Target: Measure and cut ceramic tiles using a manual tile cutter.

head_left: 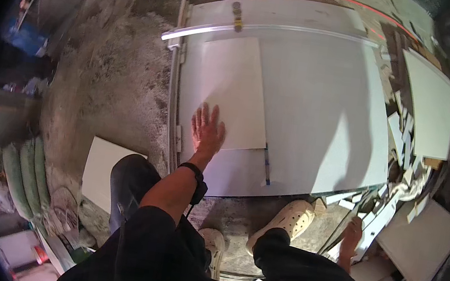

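My left hand (207, 132) lies flat, fingers spread, on the lower left corner of a cream rectangular tile (238, 85). Beneath that tile is a large pale grey slab (312, 101). A thin blue-and-dark stick, perhaps a pen (267, 166), rests on the slab by the tile's lower right corner. Across the far part runs a silver metal rail (285, 29), with a small yellow and dark fitting (237, 17) on it. Down to the right, my right hand (352, 238) is beside a heap of white offcuts (376, 220); its fingers are too unclear to read.
More pale tiles lean or lie at the right (431, 108) and lower right (421, 246). A cream piece (101, 172) is on the floor by my left knee. Green rolled bags (24, 176) stand at far left. My shoes (288, 220) are at the slab's near edge.
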### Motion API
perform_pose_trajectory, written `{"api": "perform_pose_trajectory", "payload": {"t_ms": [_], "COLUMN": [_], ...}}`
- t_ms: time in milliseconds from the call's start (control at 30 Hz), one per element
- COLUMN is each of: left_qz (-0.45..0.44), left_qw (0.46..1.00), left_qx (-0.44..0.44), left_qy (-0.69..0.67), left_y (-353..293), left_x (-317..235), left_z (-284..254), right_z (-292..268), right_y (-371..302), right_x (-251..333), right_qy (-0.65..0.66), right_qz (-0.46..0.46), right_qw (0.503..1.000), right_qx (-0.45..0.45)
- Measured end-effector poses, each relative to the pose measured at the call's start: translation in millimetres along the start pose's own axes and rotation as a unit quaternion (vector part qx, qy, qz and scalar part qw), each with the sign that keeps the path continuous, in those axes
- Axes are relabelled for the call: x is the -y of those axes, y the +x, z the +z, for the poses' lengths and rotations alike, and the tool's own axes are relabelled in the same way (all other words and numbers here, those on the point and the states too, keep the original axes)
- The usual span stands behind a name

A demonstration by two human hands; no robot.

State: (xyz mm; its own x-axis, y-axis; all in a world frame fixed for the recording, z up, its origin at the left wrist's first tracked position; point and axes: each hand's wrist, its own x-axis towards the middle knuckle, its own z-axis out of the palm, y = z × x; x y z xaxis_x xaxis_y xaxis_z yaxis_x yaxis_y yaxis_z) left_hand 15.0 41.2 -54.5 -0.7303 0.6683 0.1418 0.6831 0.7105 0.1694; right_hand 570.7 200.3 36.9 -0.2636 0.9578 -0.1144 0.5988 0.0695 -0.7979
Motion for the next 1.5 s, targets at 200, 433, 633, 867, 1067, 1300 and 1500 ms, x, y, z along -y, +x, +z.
{"api": "perform_pose_trajectory", "payload": {"t_ms": [200, 433, 633, 867, 1067, 1300, 1500], "left_qz": [-0.021, -0.045, -0.060, -0.062, -0.189, -0.402, -0.332], "left_qw": [0.998, 0.990, 0.982, 0.971, 0.808, 0.662, 0.789], "left_qx": [0.044, -0.006, -0.045, -0.012, 0.027, -0.005, 0.002], "left_qy": [-0.032, -0.136, -0.171, -0.229, -0.558, -0.632, -0.517], "left_y": [5.5, 2.6, 5.2, 7.0, 5.8, 36.3, 16.0], "left_x": [-3.2, 1.4, -4.2, 8.1, 26.9, 15.6, -60.4], "left_z": [-19.2, -18.7, -22.9, -22.5, -33.7, -67.4, -94.2], "right_z": [219.9, 295.7, 295.2, 292.1, 312.2, 352.6, 311.0], "right_y": [117.8, 166.3, 166.7, 172.0, 163.9, 156.3, 134.0], "right_x": [160.7, 207.4, 211.9, 216.0, 201.6, 221.1, 211.3], "right_qy": [0.145, 0.198, 0.216, 0.251, 0.279, 0.128, 0.101], "right_qz": [-0.004, 0.148, 0.159, 0.199, 0.236, 0.143, 0.065], "right_qw": [0.942, 0.880, 0.852, 0.825, 0.826, 0.917, 0.965], "right_qx": [0.303, 0.406, 0.450, 0.465, 0.430, 0.349, 0.232]}}
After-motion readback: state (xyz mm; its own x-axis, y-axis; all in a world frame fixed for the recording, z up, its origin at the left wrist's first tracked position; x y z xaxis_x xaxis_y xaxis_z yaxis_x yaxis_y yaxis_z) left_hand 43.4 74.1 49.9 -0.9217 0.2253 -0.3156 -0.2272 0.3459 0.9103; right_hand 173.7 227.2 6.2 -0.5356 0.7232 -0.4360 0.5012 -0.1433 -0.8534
